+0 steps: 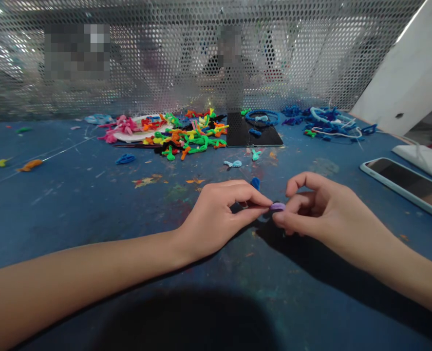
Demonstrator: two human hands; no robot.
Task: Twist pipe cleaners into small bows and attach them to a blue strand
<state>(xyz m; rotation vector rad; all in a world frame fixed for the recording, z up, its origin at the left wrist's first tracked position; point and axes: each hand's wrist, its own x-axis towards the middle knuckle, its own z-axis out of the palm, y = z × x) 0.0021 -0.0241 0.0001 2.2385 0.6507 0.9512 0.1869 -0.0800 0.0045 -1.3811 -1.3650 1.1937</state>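
A small purple fuzzy piece (277, 206) sits between my two hands, low over the blue table. My left hand (225, 214) pinches its left end between thumb and forefinger. At its right side is my right hand (320, 207), with the forefinger raised and curled apart from the thumb, whose tip is close to or touching the piece; whether it grips anything is hard to tell. A small dark blue piece (255, 183) lies just behind my left hand. Farther back are a light blue bow-like piece (233, 164) and a mint green one (255, 155).
Colourful fuzzy pieces (199, 141) pile beside a white plate (122, 135) and a black tablet-like slab (237, 131). Blue loops (325, 117) lie at the back right, a phone (413, 185) at the right. A perforated metal screen (186, 58) stands behind.
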